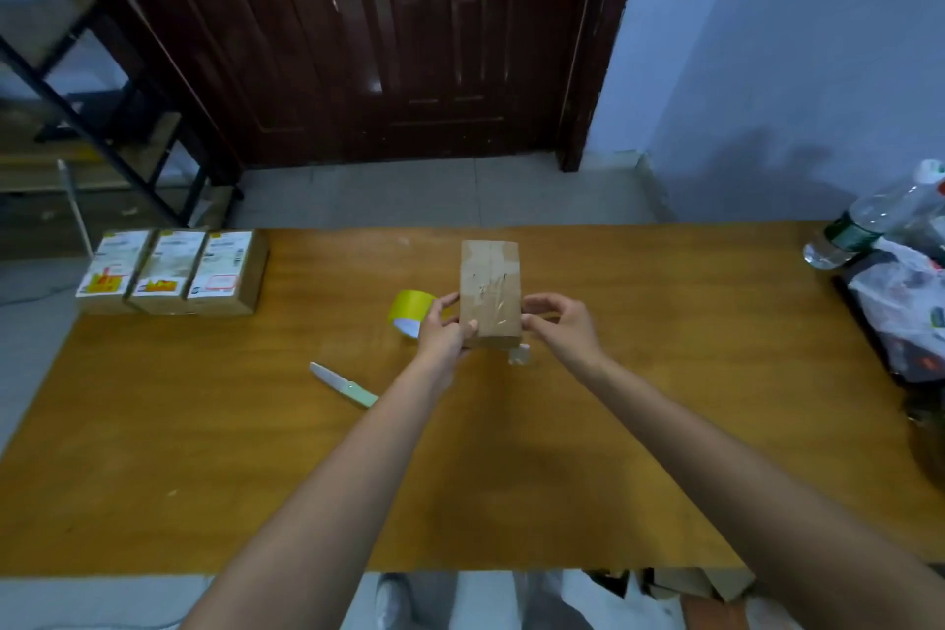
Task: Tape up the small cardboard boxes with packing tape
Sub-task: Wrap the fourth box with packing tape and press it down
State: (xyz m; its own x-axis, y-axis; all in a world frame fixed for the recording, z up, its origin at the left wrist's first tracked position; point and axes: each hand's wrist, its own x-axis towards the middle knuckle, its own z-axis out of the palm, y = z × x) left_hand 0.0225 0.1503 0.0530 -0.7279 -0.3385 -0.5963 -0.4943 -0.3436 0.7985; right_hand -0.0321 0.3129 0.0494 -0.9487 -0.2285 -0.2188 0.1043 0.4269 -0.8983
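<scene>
L hand point(444, 328) grips the small box point(490, 292) w/ curled fingers, R hand point(561, 322) fingers bent at its side, yellow tape roll point(409, 311) just behind.

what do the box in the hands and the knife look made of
Box: matte brown cardboard, with glossy clear tape glinting on its top face. Knife: pale green handle that looks like plastic; the white blade could be ceramic or plastic, too small to tell.
</scene>
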